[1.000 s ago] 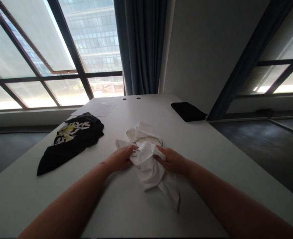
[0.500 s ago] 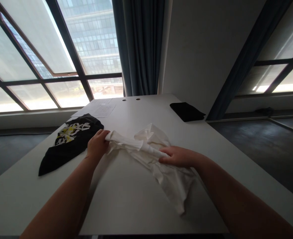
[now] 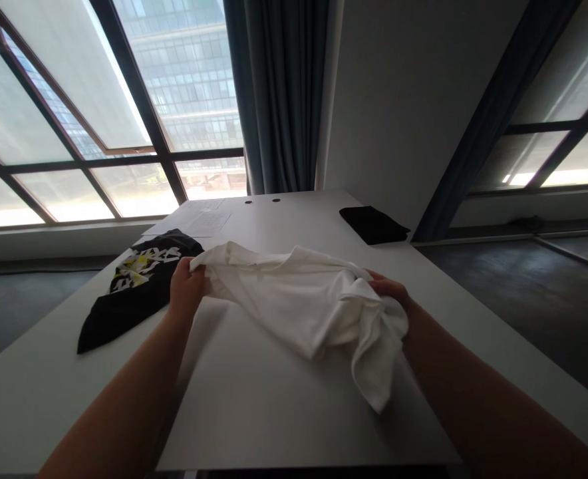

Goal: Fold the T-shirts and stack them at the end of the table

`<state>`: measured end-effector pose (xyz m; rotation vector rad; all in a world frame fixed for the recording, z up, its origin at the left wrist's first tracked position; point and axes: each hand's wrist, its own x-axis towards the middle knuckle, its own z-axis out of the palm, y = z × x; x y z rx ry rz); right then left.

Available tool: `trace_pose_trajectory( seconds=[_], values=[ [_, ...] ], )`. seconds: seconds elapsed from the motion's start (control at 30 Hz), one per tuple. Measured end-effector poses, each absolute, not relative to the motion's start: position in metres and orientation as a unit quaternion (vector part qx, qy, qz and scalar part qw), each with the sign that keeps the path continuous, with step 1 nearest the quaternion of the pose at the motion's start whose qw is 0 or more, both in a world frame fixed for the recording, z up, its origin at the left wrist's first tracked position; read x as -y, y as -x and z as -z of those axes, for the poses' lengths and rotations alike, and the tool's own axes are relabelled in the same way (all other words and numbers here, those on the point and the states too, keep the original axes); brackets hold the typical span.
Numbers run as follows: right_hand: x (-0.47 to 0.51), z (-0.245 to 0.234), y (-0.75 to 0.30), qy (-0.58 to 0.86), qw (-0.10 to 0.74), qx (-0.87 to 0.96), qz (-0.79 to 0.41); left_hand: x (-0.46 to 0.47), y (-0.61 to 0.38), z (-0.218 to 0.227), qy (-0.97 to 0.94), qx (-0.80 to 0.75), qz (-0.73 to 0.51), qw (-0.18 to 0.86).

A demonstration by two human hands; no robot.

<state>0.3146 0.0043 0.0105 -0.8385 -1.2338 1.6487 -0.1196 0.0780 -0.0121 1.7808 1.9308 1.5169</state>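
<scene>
head view: left hand (image 3: 187,290) fingers pinch the white shirt's (image 3: 298,299) left end, right hand (image 3: 391,296) fingers grip its right, lifted over the bench (image 3: 254,399); black printed shirt (image 3: 137,283) far left.

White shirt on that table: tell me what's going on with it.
A person holds the white shirt spread between both hands above the table. The left hand grips one end, and the right hand grips the other, bunched end, where loose cloth hangs down. A black printed shirt lies to the left, a folded black cloth lies at the far right, and papers lie at the far end.
</scene>
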Motion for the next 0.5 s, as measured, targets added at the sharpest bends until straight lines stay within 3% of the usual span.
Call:
trace_pose_trajectory(
  seconds=[0.13, 0.23, 0.37, 0.43, 0.5],
  values=[
    [-0.028, -0.004, -0.307, 0.377, 0.471, 0.514, -0.609, -0.082, 0.124, 0.016, -0.567, -0.659, -0.493, 0.034],
    [-0.053, 0.012, -0.314, 0.472, 0.511, 0.514, -0.502, -0.088, 0.128, 0.024, -0.595, -0.671, -0.441, 0.011],
    [-0.075, 0.032, -0.336, 0.608, 0.539, 0.557, -0.17, -0.095, 0.128, 0.035, -0.628, -0.703, -0.329, -0.059],
    [-0.075, 0.032, -0.34, 0.605, 0.53, 0.594, -0.017, -0.095, 0.122, 0.035, -0.628, -0.715, -0.296, -0.086],
    [-0.069, 0.027, -0.334, 0.572, 0.509, 0.64, 0.063, -0.09, 0.113, 0.031, -0.657, -0.694, -0.282, -0.089]
  ],
)
